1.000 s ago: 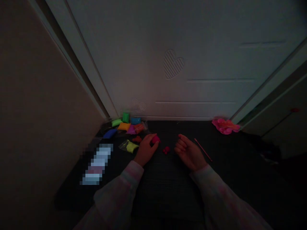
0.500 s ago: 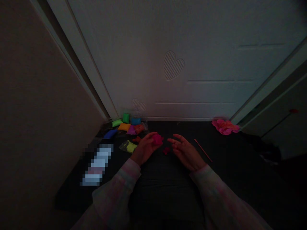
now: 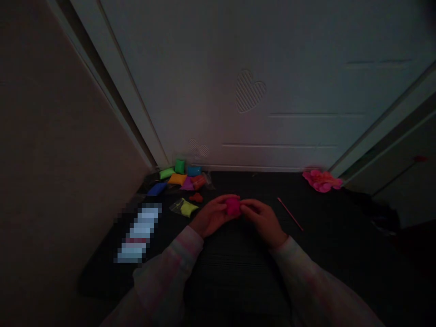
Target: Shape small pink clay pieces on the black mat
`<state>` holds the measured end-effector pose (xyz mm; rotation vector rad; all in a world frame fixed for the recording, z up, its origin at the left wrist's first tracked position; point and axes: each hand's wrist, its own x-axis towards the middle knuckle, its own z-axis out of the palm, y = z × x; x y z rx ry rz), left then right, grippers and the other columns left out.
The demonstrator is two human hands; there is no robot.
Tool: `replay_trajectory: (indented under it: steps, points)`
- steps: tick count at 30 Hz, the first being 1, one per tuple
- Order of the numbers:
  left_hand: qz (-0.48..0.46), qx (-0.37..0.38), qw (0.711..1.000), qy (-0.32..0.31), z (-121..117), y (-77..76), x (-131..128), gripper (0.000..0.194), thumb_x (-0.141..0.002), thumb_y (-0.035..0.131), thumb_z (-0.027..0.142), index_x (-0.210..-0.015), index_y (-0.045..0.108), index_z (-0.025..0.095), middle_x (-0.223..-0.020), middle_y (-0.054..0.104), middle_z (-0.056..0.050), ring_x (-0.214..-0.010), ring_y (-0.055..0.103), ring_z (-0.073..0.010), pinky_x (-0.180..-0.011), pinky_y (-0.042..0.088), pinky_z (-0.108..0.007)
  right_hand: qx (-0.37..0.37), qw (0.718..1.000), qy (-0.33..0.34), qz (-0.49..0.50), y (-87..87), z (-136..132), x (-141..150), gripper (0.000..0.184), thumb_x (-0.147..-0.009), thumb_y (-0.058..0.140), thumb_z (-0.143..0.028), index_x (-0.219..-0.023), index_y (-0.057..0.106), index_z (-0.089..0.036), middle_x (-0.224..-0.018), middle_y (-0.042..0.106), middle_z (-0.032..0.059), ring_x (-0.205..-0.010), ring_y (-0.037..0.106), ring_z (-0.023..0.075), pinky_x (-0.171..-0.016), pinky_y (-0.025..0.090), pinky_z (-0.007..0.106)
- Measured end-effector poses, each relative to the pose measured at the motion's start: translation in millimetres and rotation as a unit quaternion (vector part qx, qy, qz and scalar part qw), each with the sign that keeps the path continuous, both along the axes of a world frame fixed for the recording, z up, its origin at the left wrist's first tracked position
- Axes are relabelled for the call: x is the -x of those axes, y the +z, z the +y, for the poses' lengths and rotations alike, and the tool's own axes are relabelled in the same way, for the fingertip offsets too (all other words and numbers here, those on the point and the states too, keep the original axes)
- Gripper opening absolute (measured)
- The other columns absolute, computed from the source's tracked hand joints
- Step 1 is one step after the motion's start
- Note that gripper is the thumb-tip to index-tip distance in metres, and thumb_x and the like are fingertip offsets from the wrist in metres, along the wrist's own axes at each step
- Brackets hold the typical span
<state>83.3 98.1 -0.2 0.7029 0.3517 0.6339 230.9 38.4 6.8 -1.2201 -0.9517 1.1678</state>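
Note:
The scene is very dim. A lump of pink clay sits between my two hands above a dark mat. My left hand curls round its left side. My right hand closes on its right side, fingertips touching the clay. Both sleeves are pale and pinkish. The small red piece that lay on the mat is hidden behind my hands.
Several coloured clay packets lie at the back left by the door, with a yellow packet and a red bit nearer. A thin pink stick lies right of my hands. A pink pile sits at the back right. A white door stands behind.
My left hand carried the pink clay rightward and up from the mat. My right hand opened, then came in and closed on the clay's other side.

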Motion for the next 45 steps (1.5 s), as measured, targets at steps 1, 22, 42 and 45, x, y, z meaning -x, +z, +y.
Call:
replay_trajectory:
  steps: [1,22,42,45]
  points:
    - [0.001,0.001,1.000,0.002,0,-0.3,0,0.031,-0.066,0.057,0.012,-0.097,0.061,0.012,-0.099,0.061,-0.008,-0.090,0.056,-0.0172,-0.082,0.041,-0.031,0.001,1.000,-0.002,-0.001,1.0,0,0,0.014,-0.063,0.067,-0.024,-0.075,0.066,-0.019,-0.059,0.061,-0.0035,-0.056,0.052,0.0091,-0.055,0.039,0.022]
    - [0.097,-0.058,0.968,0.225,21,-8.9,4,0.023,-0.063,0.060,0.015,-0.086,0.062,0.014,-0.085,0.063,-0.003,-0.082,0.058,-0.0158,-0.078,0.047,-0.033,0.029,0.924,-0.047,0.378,12.8,2,-20,0.014,-0.060,0.058,-0.007,-0.072,0.059,-0.016,-0.066,0.057,-0.0014,-0.051,0.045,0.0017,-0.041,0.036,0.009]
    - [0.314,-0.429,0.820,0.210,17,-25.8,5,0.035,-0.066,0.058,0.018,-0.101,0.061,0.021,-0.106,0.056,-0.007,-0.109,0.042,-0.0244,-0.102,0.020,-0.038,0.014,0.930,-0.094,0.355,4.2,6,-14,0.027,-0.061,0.058,-0.003,-0.084,0.059,-0.018,-0.082,0.056,0.0013,-0.054,0.048,0.0035,-0.045,0.043,0.014]
    - [0.319,-0.434,0.817,0.206,17,-24.9,5,0.037,-0.067,0.057,0.019,-0.104,0.059,0.021,-0.110,0.056,-0.008,-0.112,0.040,-0.0248,-0.103,0.018,-0.039,0.021,0.933,-0.100,0.346,3.8,6,-14,0.028,-0.061,0.057,-0.002,-0.082,0.058,-0.020,-0.095,0.057,0.0030,-0.076,0.057,0.0081,-0.064,0.051,0.019]
